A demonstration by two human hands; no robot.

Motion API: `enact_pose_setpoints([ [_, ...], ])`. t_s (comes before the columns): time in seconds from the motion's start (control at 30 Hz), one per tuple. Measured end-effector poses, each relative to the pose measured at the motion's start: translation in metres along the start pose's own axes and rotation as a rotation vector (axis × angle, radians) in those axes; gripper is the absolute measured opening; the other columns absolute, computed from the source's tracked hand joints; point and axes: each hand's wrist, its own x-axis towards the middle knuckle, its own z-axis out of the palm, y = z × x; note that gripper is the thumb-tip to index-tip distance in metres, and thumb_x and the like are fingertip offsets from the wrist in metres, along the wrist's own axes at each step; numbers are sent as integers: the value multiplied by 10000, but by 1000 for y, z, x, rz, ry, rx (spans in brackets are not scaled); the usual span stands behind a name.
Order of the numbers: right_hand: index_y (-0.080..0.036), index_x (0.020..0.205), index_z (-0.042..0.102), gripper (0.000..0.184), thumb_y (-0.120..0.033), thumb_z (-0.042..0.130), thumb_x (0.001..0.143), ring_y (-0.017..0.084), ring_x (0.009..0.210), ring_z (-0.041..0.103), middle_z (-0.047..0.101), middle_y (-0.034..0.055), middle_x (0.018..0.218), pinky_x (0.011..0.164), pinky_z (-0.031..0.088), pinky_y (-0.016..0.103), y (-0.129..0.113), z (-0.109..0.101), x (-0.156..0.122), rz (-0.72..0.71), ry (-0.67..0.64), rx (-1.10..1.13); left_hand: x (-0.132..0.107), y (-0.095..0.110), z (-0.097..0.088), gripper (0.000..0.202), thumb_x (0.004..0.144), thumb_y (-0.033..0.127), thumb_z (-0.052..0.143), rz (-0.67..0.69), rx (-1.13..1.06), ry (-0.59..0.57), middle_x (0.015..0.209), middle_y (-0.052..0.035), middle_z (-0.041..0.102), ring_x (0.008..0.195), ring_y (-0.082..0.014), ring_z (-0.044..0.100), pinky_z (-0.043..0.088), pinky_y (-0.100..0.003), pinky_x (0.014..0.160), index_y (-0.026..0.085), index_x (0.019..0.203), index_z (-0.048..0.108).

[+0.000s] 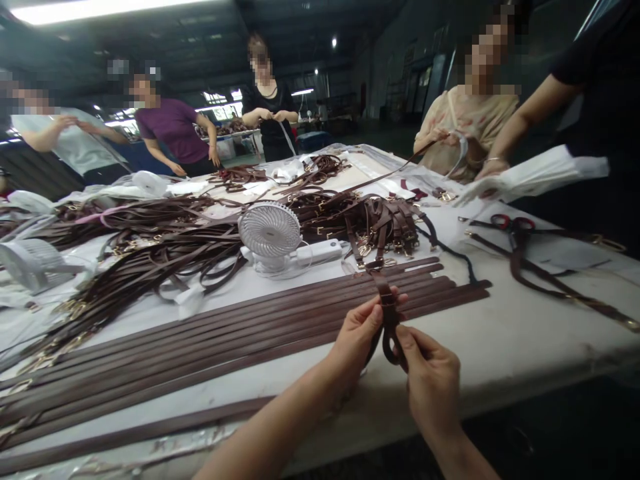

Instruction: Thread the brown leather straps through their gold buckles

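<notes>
A brown leather strap [384, 293] with gold-coloured metal fittings is between my hands, over the front edge of the table. My left hand [357, 333] pinches it at a narrow band, thumb on the near side. Just below, the strap bends into a loop, and my right hand [433, 373] grips that loop's right side between thumb and fingers. Beyond my hands, long brown leather straps [240, 327] lie side by side across the table. A bundle of buckled straps [385, 223] is heaped behind the held one.
A small white fan [270, 230] stands mid-table, with another fan [35, 263] at left. Red-handled scissors [515, 227] and loose straps [565, 300] lie right. Several co-workers stand around; one arm [530, 127] reaches in beside white sheets [545, 175]. Strap piles [165, 260] cover the left.
</notes>
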Motion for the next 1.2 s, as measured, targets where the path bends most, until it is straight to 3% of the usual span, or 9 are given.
enact_pose_setpoints([
  [0.17,-159,743,709,308,-437,744,872,131,612,469,551,3,647,531,383,241,5,8,0,-107,58,19,1,-5,3,473,839,442,772,10,-67,56,1295,-118,714,827,-130,661,503,-203,635,227,1256,715],
  [0.27,-163,800,745,266,-421,751,863,148,637,514,616,22,691,547,424,247,7,9,3,-105,-13,34,0,4,5,486,822,448,786,-2,-88,78,1215,-114,747,816,-123,649,519,-215,695,205,1238,720],
  [0.4,-168,850,775,226,-393,763,859,148,642,537,643,18,707,572,451,252,7,12,2,-83,-68,67,-2,19,1,563,803,577,751,-103,-139,93,1028,-106,778,827,-159,657,534,-264,764,147,1167,748],
  [0.57,-191,929,802,204,-382,769,865,178,756,621,682,18,785,680,509,264,6,15,-4,-81,-63,53,-4,21,-1,470,780,458,794,-158,-136,143,925,-84,770,809,-161,646,511,-268,758,119,1104,764],
  [0.83,-218,982,810,216,-395,770,865,228,957,700,773,50,998,868,561,309,12,24,-7,-96,80,74,-6,4,12,467,777,452,784,-109,-220,196,1015,-73,769,811,-144,627,491,-235,684,178,1152,749],
  [1.07,-199,903,821,237,-420,785,827,269,939,727,790,90,1010,880,581,375,7,24,1,-199,125,-31,-7,-1,17,477,780,486,783,-12,-179,215,931,-79,766,780,-149,653,514,-256,754,162,1130,758],
  [1.2,-182,1024,806,323,-425,798,811,280,943,733,788,102,1031,887,580,414,6,27,8,-38,129,109,-6,-3,14,476,809,483,768,76,-13,170,917,-90,773,799,-161,663,512,-269,803,146,1146,763],
])
